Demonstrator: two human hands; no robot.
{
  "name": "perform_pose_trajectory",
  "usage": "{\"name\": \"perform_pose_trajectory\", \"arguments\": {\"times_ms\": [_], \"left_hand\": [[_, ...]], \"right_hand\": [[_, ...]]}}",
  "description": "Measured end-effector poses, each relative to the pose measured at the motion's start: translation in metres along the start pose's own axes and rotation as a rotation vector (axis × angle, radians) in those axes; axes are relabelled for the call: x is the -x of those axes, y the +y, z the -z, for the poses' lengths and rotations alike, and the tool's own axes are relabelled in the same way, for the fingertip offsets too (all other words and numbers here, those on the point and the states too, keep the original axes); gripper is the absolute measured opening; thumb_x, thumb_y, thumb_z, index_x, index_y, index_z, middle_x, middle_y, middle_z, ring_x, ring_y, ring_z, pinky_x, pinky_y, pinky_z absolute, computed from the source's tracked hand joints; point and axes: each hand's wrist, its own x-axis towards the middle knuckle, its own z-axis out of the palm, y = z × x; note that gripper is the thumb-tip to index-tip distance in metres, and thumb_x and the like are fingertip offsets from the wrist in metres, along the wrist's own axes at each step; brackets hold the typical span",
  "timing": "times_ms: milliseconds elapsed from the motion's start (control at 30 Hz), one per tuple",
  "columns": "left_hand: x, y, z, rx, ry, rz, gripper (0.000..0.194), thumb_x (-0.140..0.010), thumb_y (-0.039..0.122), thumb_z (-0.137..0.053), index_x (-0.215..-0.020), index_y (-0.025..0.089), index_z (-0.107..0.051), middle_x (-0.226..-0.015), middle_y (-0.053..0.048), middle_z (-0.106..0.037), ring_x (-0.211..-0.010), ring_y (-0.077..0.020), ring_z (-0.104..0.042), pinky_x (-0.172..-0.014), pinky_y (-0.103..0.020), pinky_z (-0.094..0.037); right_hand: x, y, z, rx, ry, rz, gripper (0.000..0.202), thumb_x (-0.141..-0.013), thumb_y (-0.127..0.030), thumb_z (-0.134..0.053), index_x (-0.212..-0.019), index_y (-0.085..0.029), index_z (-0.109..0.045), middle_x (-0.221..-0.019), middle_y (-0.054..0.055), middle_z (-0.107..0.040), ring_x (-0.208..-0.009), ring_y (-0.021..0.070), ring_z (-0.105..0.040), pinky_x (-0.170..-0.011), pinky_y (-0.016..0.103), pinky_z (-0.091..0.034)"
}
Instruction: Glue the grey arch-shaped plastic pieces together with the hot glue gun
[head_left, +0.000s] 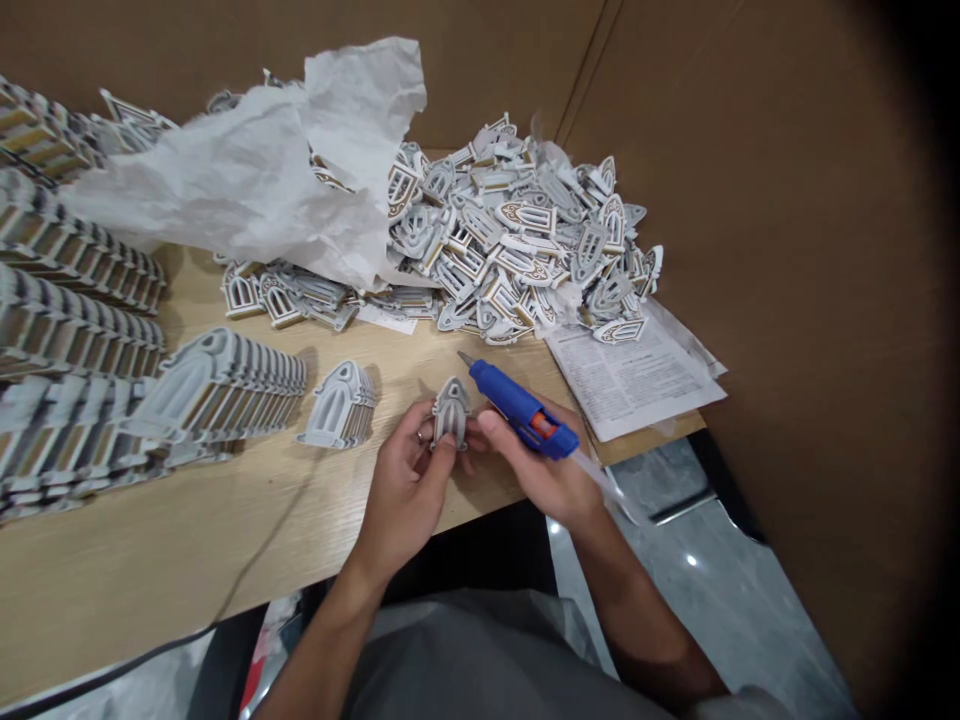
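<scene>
Between the thumb and fingers of my left hand is a small arched window-shaped piece, grey on the side facing me. My right hand is wrapped round a blue glue gun, its nozzle pointing up and left above the table. A clear glue stick sticks out from the back of the gun. Some right fingers reach close to the arched piece; whether they touch it I cannot tell. Just left of my left hand stands a short row of the same arched pieces.
A heap of loose arched pieces lies at the back, partly under crumpled white paper. Long rows of stacked pieces fill the left side. Printed sheets lie at the table's right corner. A dark cable crosses the wooden table.
</scene>
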Motion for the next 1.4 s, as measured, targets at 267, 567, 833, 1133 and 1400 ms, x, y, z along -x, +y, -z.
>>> {"name": "perform_pose_trajectory", "arguments": {"times_ms": [267,567,833,1133,1400], "left_hand": [[-0.003,0.002,-0.003,0.096,0.053,0.054,0.038,-0.094,0.038,-0.081,-0.121,0.018,-0.064,-0.105,-0.009,-0.084,-0.090,-0.0247,-0.083,-0.076,-0.034,-0.069],[-0.002,-0.001,-0.004,0.108,0.101,0.063,0.048,-0.091,0.042,-0.085,-0.125,0.019,-0.060,-0.099,-0.006,-0.085,-0.081,-0.0228,-0.084,-0.079,-0.037,-0.072],[-0.001,0.000,-0.004,0.091,0.092,0.054,0.046,-0.092,0.042,-0.084,-0.125,0.019,-0.062,-0.098,-0.005,-0.084,-0.080,-0.0226,-0.083,-0.079,-0.038,-0.072],[-0.001,-0.002,-0.005,0.076,0.101,0.054,0.049,-0.094,0.043,-0.083,-0.131,0.019,-0.060,-0.103,-0.008,-0.084,-0.094,-0.0260,-0.084,-0.086,-0.041,-0.072],[0.000,-0.001,-0.006,0.068,0.096,0.065,0.050,-0.095,0.044,-0.082,-0.132,0.020,-0.060,-0.108,-0.010,-0.084,-0.098,-0.0275,-0.084,-0.088,-0.042,-0.071]], "right_hand": [[-0.002,0.009,0.041,-0.001,-0.292,0.031,0.046,-0.099,-0.067,-0.074,-0.091,-0.023,-0.085,-0.082,0.005,-0.083,-0.067,0.0211,-0.076,-0.064,0.032,-0.062],[0.002,0.022,0.044,0.066,-0.322,0.025,0.033,-0.101,-0.054,-0.078,-0.091,-0.023,-0.083,-0.083,0.002,-0.080,-0.078,0.0200,-0.074,-0.074,0.031,-0.056],[0.002,0.020,0.042,0.095,-0.324,0.005,0.033,-0.102,-0.052,-0.077,-0.089,-0.022,-0.081,-0.080,0.002,-0.077,-0.075,0.0179,-0.070,-0.070,0.029,-0.052],[0.004,0.005,0.030,0.146,-0.248,0.067,0.030,-0.100,-0.044,-0.081,-0.078,-0.023,-0.077,-0.072,-0.001,-0.074,-0.071,0.0165,-0.072,-0.070,0.026,-0.058],[0.005,0.003,0.028,0.201,-0.227,0.082,0.023,-0.098,-0.046,-0.084,-0.108,-0.025,-0.089,-0.081,0.001,-0.081,-0.074,0.0196,-0.075,-0.070,0.028,-0.061]]}}
